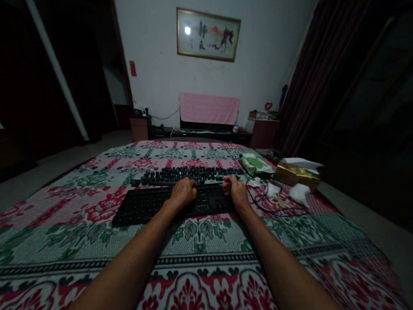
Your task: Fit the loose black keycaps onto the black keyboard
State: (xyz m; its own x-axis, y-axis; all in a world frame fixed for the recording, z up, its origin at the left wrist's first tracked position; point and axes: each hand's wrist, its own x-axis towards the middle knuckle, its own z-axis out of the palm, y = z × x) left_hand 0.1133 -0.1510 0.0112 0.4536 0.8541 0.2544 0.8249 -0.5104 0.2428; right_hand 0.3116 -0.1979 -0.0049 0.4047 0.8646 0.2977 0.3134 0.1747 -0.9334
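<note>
A black keyboard base (pixel 142 207) with its keycaps off lies in front of me on the patterned cloth. Over its middle, near the back edge, is my left hand (pixel 185 192), fingers curled closed; whatever they hold is hidden. My right hand (pixel 235 191) is above the keyboard's right end with thumb and fingers pinched together, and I cannot make out what is in them. Many loose black keycaps (pixel 172 174) lie in rows just behind the keyboard. A black cable (pixel 259 204) loops over the cloth to the right of my right hand.
To the right are a green-and-white packet (pixel 255 165), a gold tissue box (pixel 295 174) and crumpled white tissues (pixel 299 194). The flowered tablecloth (pixel 203 245) covers the table. Beyond it stands a low cabinet under a pink cloth (pixel 210 109).
</note>
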